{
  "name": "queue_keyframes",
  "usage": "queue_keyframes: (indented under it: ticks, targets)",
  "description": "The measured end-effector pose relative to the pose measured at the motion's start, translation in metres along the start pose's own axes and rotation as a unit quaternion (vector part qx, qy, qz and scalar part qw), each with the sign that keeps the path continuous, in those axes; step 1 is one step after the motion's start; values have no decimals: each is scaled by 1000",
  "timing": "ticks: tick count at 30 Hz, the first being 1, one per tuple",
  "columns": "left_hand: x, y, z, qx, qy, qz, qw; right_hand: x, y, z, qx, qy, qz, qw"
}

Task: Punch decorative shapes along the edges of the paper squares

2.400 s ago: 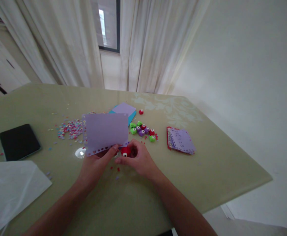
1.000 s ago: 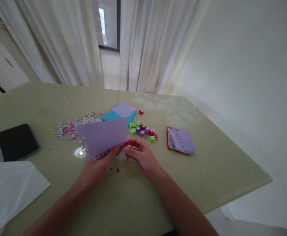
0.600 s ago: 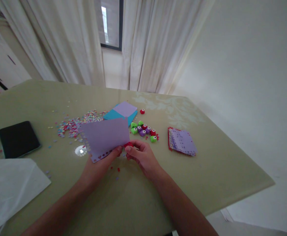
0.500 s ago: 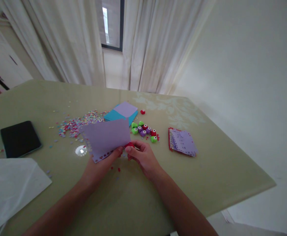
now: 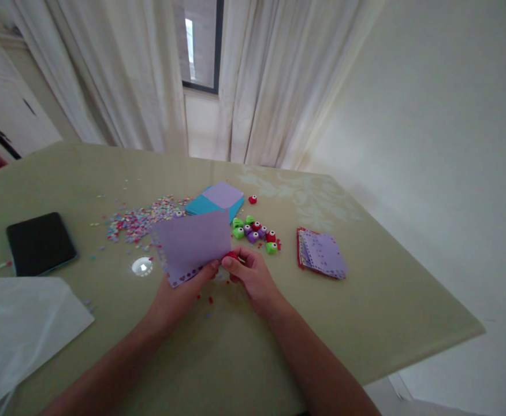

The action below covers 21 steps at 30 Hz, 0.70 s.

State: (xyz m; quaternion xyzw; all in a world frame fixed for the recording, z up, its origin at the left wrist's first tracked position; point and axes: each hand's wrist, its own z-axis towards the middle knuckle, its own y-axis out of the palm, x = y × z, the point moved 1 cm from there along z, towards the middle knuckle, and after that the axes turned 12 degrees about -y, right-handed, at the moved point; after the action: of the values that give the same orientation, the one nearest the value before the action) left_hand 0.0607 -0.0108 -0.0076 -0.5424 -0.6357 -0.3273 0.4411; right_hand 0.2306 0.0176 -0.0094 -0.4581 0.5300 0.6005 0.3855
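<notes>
A sheet of purple paper [image 5: 194, 242] is tilted up in front of me, with small punched shapes along its near and left edges. My left hand [image 5: 183, 292] is closed on its lower edge, thumb on top. At the sheet's lower right corner my right hand [image 5: 249, 274] grips a small red craft punch [image 5: 231, 255], partly hidden by the fingers. Just beyond the hands lies a cluster of green, red and purple punches [image 5: 253, 234] with eye-like buttons. A few red paper bits [image 5: 211, 300] lie on the table below the hands.
Behind the sheet are stacked blue and purple papers [image 5: 196, 205] and a spread of confetti [image 5: 142, 219]. A lone red punch [image 5: 252, 199] sits farther back. Punched sheets [image 5: 322, 254] lie right; a black tablet [image 5: 40, 244] and a white bag [image 5: 23, 329] lie left.
The view has shifted slightly. The right hand still grips the red punch at the sheet's corner, and less of the punch shows below the fingers. The left hand keeps its hold on the paper.
</notes>
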Motion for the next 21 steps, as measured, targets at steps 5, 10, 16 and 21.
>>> queue_keyframes:
  ticks: [5,10,16,21]
  targets:
    - [5,1,-5,13,-9,-4,1000,-1,1,1,-14,0,-6,1000]
    - [4,-1,-2,31,-17,20,999,-2,2,2,-29,-16,-8,999]
    - [-2,-3,1,44,2,-3,999,1,-1,3,-31,-12,12,999]
    - [-4,-4,3,49,19,-4,999,5,-4,5,8,-17,60,998]
